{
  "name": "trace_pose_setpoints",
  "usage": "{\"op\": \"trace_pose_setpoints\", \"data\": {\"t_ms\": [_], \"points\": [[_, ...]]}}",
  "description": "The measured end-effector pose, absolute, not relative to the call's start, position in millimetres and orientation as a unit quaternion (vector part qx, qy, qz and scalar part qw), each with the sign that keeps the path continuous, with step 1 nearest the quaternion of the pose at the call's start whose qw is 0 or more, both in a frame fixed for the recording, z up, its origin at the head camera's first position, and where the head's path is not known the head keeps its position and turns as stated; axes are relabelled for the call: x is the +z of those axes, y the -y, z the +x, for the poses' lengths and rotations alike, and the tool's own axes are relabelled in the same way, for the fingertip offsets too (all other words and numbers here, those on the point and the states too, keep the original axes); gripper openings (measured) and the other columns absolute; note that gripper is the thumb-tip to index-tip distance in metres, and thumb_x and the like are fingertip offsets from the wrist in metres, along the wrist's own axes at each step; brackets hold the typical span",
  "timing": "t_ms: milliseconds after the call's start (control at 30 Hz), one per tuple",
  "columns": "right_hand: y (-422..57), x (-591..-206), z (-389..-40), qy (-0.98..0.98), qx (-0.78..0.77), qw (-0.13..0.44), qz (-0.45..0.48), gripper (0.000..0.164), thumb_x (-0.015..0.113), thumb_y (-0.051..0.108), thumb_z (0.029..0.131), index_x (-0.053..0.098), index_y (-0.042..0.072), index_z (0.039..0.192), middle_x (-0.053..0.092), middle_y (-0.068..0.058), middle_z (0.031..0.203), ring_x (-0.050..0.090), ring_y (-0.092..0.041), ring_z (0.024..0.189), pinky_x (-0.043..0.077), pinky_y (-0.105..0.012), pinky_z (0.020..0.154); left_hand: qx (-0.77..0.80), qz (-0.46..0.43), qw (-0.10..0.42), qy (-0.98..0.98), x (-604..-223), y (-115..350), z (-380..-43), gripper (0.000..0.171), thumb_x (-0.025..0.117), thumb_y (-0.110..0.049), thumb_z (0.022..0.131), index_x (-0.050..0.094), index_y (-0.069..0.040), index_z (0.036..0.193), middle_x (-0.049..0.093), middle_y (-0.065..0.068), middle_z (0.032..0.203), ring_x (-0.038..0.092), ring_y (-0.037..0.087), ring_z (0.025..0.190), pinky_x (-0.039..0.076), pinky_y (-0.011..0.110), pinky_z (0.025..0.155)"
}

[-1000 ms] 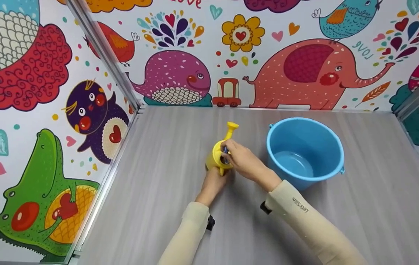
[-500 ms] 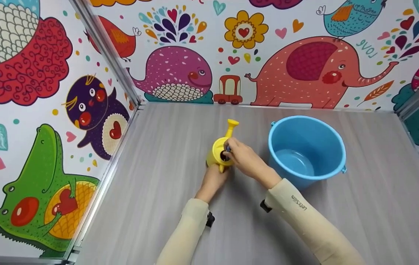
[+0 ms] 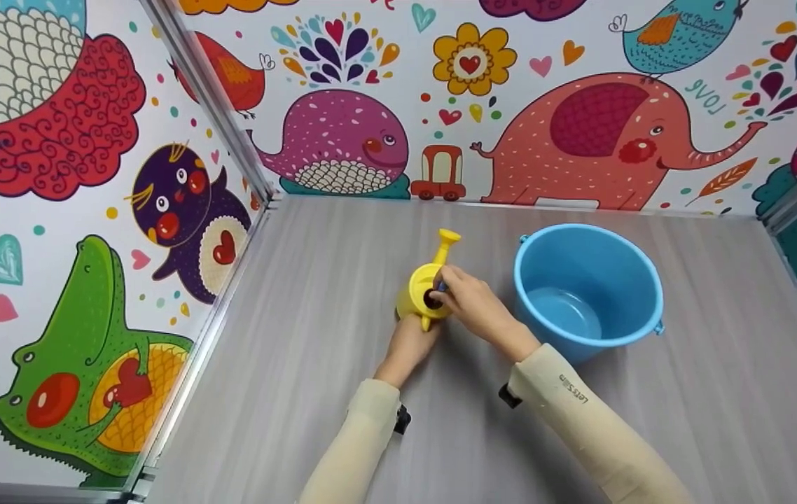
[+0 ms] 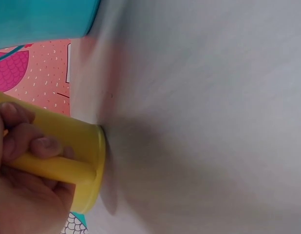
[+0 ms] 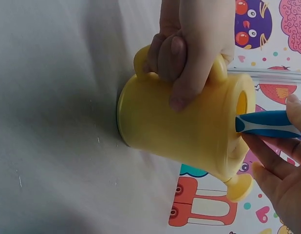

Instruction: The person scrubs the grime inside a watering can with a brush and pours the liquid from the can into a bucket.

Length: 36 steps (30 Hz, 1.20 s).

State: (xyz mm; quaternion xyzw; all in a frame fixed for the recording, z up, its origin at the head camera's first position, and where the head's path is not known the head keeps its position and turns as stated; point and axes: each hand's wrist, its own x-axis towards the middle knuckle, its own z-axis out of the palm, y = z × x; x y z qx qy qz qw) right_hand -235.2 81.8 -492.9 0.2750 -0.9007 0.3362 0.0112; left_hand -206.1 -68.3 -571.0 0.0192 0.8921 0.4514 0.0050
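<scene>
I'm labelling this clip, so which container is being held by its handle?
The yellow watering can: the left hand grips its handle, while neither hand holds the blue bucket.

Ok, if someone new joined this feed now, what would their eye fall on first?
Probably the big blue bucket on the grey tabletop, right in the head view. Then the yellow watering can left of it, its handle gripped by the left hand, while the right hand holds a blue-and-white object at the can's opening. The coral elephant on the back wall stands out too.
</scene>
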Motion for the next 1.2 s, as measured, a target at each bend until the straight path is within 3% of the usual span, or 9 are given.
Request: {"op": "trace_pose_setpoints", "data": {"t_ms": [167, 667, 900, 1200], "points": [[-79, -486, -232, 0.897, 0.356, 0.013, 0.263, 0.021, 0.056, 0.030, 0.101, 0.052, 0.011, 0.108, 0.056, -0.005, 0.097, 0.056, -0.020, 0.086, 0.052, -0.035, 0.080, 0.444, 0.008, 0.017, -0.896, -569, 68, -207, 0.014, 0.064, -0.011, 0.092, 0.065, -0.003, 0.080, 0.051, -0.002, 0.066, 0.046, 0.012, 0.061, 0.038, 0.026, 0.058], [-74, -484, -225, 0.879, 0.419, 0.122, 0.192, 0.027, 0.059, 0.033, 0.099, 0.053, 0.008, 0.108, 0.058, -0.005, 0.092, 0.057, -0.018, 0.082, 0.053, -0.033, 0.076, 0.449, -0.001, 0.034, -0.893, -570, 68, -207, 0.011, 0.064, -0.015, 0.093, 0.067, -0.006, 0.088, 0.057, -0.002, 0.071, 0.049, 0.011, 0.065, 0.042, 0.027, 0.063], [-74, -483, -224, 0.889, 0.402, 0.123, 0.183, 0.029, 0.057, 0.035, 0.099, 0.052, 0.007, 0.105, 0.054, -0.004, 0.086, 0.054, -0.017, 0.076, 0.049, -0.030, 0.070, 0.443, 0.003, 0.038, -0.896, -567, 66, -207, 0.014, 0.064, -0.017, 0.096, 0.069, -0.004, 0.095, 0.070, 0.007, 0.082, 0.055, 0.011, 0.071, 0.049, 0.031, 0.069], [-71, -484, -227, 0.894, 0.390, 0.107, 0.192, 0.027, 0.058, 0.033, 0.099, 0.053, 0.008, 0.105, 0.054, -0.004, 0.084, 0.054, -0.018, 0.077, 0.048, -0.031, 0.071, 0.443, -0.003, 0.039, -0.896, -567, 69, -208, 0.012, 0.065, -0.014, 0.094, 0.068, -0.003, 0.092, 0.066, 0.005, 0.077, 0.053, 0.012, 0.069, 0.047, 0.029, 0.065]]}}
